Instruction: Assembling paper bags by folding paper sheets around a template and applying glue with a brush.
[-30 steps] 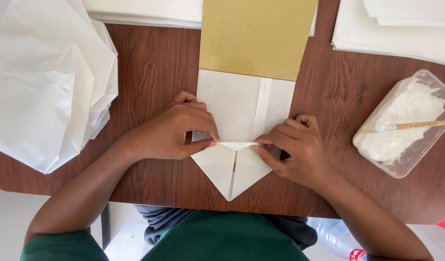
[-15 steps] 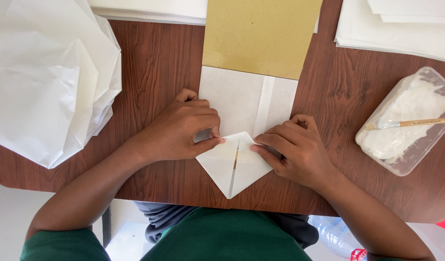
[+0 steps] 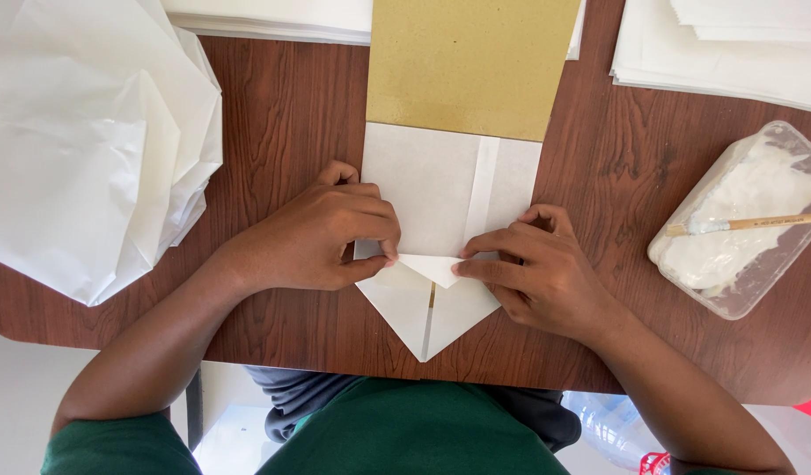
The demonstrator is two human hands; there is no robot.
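Observation:
A white paper bag lies flat on the brown wooden table, its near end folded into a downward point. A tan cardboard sheet sticks out of its far end. My left hand and my right hand press on either side of the fold. Their fingertips pinch a small white flap turned down at the middle of the fold.
A heap of finished white paper bags lies at the left. Stacks of white sheets sit at the far right and far edge. A clear plastic tub of white paste with a brush stands at the right.
The small tip at the top of the folded point has been turned down toward me. Both hands stayed at the fold, fingertips drawing closer together.

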